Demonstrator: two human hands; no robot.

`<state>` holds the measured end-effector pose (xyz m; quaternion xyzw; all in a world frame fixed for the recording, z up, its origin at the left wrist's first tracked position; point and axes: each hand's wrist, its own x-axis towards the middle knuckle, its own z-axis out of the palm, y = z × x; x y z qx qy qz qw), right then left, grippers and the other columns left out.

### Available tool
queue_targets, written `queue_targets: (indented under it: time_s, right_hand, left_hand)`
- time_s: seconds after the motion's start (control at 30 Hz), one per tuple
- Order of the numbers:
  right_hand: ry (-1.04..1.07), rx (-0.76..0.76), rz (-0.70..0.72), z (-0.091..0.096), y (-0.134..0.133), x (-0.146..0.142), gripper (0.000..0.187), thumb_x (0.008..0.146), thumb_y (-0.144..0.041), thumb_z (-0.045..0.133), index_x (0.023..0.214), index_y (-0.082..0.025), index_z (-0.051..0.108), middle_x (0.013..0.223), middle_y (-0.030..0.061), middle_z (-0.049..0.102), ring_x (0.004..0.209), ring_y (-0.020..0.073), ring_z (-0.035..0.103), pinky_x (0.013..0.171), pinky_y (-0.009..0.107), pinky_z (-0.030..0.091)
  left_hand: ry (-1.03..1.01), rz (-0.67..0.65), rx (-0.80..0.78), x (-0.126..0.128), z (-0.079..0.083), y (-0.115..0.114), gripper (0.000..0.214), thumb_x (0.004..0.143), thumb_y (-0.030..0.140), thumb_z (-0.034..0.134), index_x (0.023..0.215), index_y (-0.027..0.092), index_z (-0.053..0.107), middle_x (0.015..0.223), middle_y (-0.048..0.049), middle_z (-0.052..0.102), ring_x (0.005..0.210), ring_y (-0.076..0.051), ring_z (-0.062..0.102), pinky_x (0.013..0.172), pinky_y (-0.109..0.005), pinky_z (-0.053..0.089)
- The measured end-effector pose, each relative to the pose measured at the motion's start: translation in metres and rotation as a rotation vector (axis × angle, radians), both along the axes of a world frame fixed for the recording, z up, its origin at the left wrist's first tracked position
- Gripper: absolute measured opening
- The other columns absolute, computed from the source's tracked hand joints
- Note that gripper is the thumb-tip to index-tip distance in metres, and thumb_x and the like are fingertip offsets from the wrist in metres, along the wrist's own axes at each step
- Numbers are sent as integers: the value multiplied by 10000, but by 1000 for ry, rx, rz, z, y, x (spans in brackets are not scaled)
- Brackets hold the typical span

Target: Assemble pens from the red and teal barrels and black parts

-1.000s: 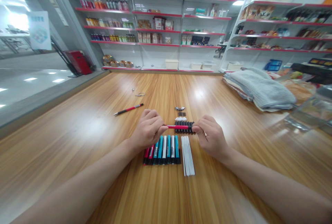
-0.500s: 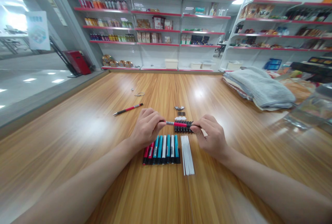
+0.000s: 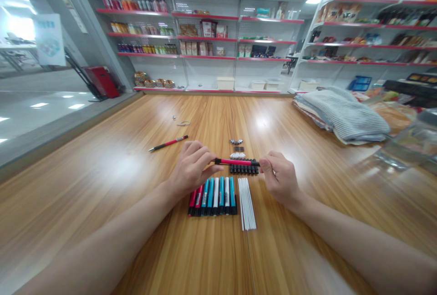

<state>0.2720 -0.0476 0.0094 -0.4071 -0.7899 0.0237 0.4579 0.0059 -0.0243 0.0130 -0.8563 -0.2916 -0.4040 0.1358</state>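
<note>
A red pen barrel with black ends (image 3: 236, 162) is held level above the table between my two hands. My left hand (image 3: 193, 163) pinches its left end by the black clip part. Closed round the black right end is my right hand (image 3: 278, 174). Just behind the barrel lies a row of black grips (image 3: 244, 169), partly covered by it. Below my left hand several red, blue and white pen barrels (image 3: 215, 195) lie side by side. Thin white refills (image 3: 247, 204) lie to the right of those barrels.
Beyond the grips are small white parts (image 3: 237, 155), dark springs (image 3: 239, 149) and silver tips (image 3: 236, 142). A red and black pen (image 3: 168, 143) lies at the left, near a thin loop (image 3: 183, 123). Folded cloths (image 3: 341, 113) and a clear container (image 3: 406, 142) are at the right.
The barrel has turned about its length: its white label no longer shows and the black clip part is visible at the left end. My right hand has shifted slightly right.
</note>
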Motion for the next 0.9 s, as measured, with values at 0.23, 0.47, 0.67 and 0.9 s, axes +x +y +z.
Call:
queue_targets:
  time_s: [0.23, 0.47, 0.67, 0.9]
  right_hand:
    - [-20, -52, 19, -3, 2, 0, 403, 968, -284, 388, 578, -191, 428, 548, 7, 427, 574, 143, 397, 613, 321, 309]
    - [-35, -43, -5, -2, 2, 0, 410, 972, -284, 371, 573, -192, 379, 541, -2, 391, 550, 137, 373, 593, 319, 268]
    - [-79, -16, -10, -2, 2, -1, 396, 970, -268, 377, 582, -191, 382, 554, -1, 410, 571, 140, 382, 625, 320, 280]
    - [-164, 8, -13, 1, 2, -2, 363, 967, -250, 382, 610, -187, 398, 581, 4, 447, 627, 150, 410, 674, 329, 297]
  left_hand:
    - [4, 52, 68, 0, 3, -2, 179, 855, 368, 619, 895, 197, 584, 805, -43, 616, 805, -205, 483, 783, -380, 339]
    - [68, 70, 79, -1, 2, -3, 191, 881, 344, 578, 774, 189, 543, 726, -36, 578, 769, -200, 466, 781, -397, 321]
    - [56, 56, 30, -1, -2, -2, 292, 872, 328, 568, 648, 177, 459, 641, -21, 505, 746, -190, 437, 773, -401, 314]
    - [8, 10, -121, 2, -2, -4, 308, 881, 243, 528, 606, 169, 412, 601, -10, 469, 721, -171, 415, 749, -383, 304]
